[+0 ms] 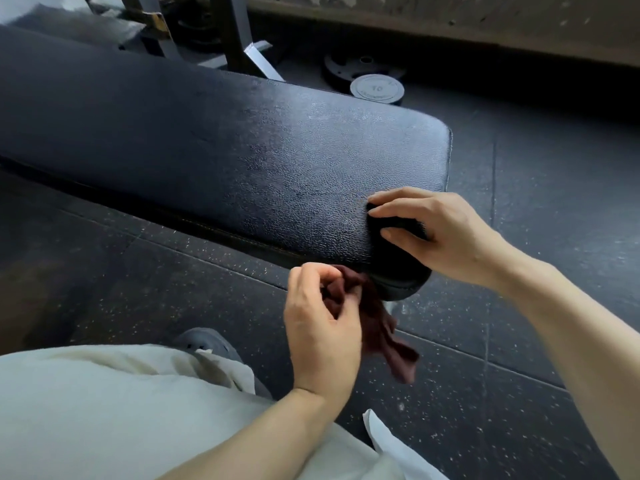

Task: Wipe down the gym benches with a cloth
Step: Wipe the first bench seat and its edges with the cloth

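A black padded gym bench (242,150) runs from the upper left to the middle of the view, its textured top dusty and speckled. My right hand (440,233) rests on the bench's near end corner, with fingers and thumb curved round the pad's edge. Just below that corner, my left hand (322,327) pinches a dark brown cloth (384,337). The cloth is bunched in the fingers, and its loose end hangs down toward the floor. Its upper part touches the underside edge of the pad.
Dark speckled rubber floor tiles (519,341) surround the bench. Round weight plates (376,89) lie on the floor beyond the bench, near a metal rack frame (239,36). A wall base runs along the top. My light trousers and a grey shoe (207,344) are at the lower left.
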The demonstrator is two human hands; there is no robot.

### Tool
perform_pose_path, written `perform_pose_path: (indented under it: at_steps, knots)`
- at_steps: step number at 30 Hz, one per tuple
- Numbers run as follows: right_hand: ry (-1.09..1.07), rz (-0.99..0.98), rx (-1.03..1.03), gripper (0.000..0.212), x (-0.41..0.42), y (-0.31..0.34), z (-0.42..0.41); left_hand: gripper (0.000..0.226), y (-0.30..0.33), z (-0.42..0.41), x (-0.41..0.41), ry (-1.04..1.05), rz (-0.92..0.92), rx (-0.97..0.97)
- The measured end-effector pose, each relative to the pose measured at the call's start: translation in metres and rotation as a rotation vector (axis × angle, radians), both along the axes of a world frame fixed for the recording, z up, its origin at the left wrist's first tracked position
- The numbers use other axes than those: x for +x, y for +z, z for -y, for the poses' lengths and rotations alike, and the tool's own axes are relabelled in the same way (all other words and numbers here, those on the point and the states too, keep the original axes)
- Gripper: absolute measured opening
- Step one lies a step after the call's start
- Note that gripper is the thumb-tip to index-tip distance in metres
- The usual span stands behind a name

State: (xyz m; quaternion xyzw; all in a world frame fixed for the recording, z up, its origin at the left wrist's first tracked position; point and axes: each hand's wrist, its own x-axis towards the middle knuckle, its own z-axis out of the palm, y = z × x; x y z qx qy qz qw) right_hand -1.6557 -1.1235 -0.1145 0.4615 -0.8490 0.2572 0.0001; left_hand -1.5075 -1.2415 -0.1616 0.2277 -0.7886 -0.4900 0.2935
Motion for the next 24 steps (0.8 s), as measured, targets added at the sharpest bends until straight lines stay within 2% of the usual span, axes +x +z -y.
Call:
perform_pose_path:
  at_steps: [4,7,11,14,17,19,21,24]
  knots:
    - [-0.132,0.02,0.014,0.03,-0.007,0.002,-0.024,0.027,0.002,-0.009,0.0,0.145,0.028,0.033]
    - [-0.181,0.088,-0.047,0.037,-0.002,-0.003,-0.027,0.03,0.003,-0.033,0.003,0.034,0.056,-0.007]
    - [-0.201,0.092,-0.098,0.042,0.003,-0.006,-0.021,0.031,0.005,-0.048,0.004,-0.176,-0.011,-0.07]
    - [-0.164,0.09,-0.069,0.045,0.001,-0.007,-0.026,0.025,0.008,-0.026,-0.001,-0.089,-0.109,-0.155]
    - [-0.152,0.095,-0.04,0.043,-0.002,-0.009,-0.029,0.028,0.009,-0.006,-0.002,0.037,-0.104,-0.171]
    - [-0.162,0.082,-0.049,0.041,-0.002,-0.011,-0.029,0.033,0.005,-0.012,0.001,-0.056,-0.034,-0.218]
    - [-0.227,0.027,-0.156,0.034,0.008,-0.015,-0.029,0.031,0.0,-0.025,0.006,-0.223,0.016,-0.251]
    - [-0.427,-0.033,-0.499,0.023,0.051,-0.022,-0.041,0.016,0.004,-0.034,0.008,-0.315,-0.024,-0.183]
